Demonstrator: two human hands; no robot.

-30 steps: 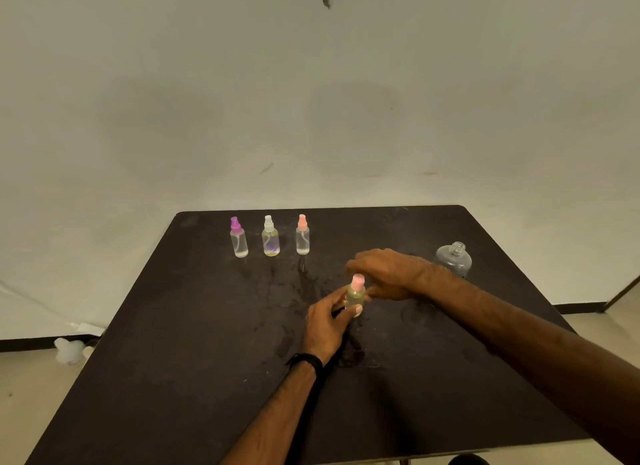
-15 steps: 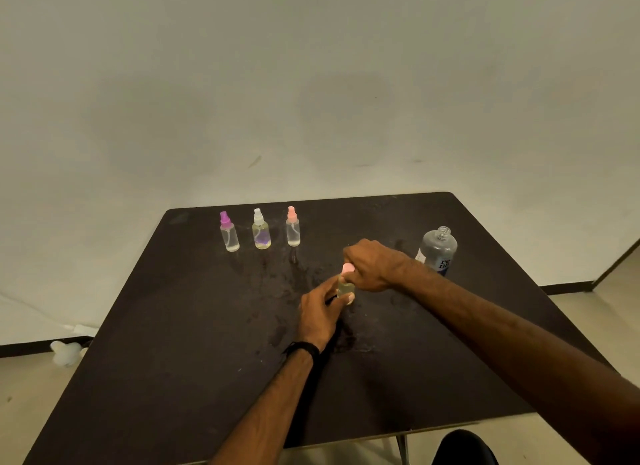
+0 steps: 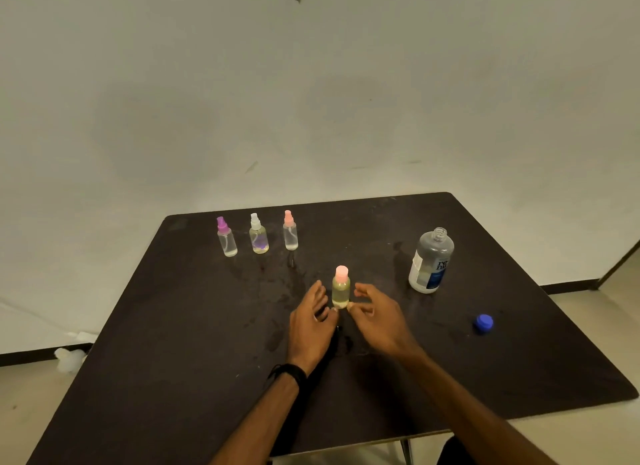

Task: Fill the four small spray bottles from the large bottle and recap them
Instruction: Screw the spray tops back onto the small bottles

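Nearest the camera, both forearms reach over the black table (image 3: 173,378), the left one with a dark band (image 3: 289,373) at the wrist. Both hands flank a capped bottle (image 3: 341,288) that stands upright at mid-table with yellowish liquid and a pink cap. The left hand (image 3: 310,322) has its fingers fairly straight, tips touching or just beside the bottle's base; the right hand (image 3: 375,317) is loosely curled, thumb tip at the base, and neither hand wraps the bottle. Whether the tips truly touch it is hard to tell. Wet patches darken the tabletop around the hands. To the right lies a blue cap (image 3: 483,323), well apart from the others. Farther right and back stands the large bottle (image 3: 430,262), uncapped, with a white and blue label; only the letters "re" over "nu" can be read, the rest turned away or too small. At the far left three sprayers stand in a row: purple-topped (image 3: 226,237), white-topped (image 3: 258,235) with a purple blur inside, and pink-topped (image 3: 290,231). Beyond the table's left edge, a whitish lump (image 3: 69,359) on the floor is unidentifiable.
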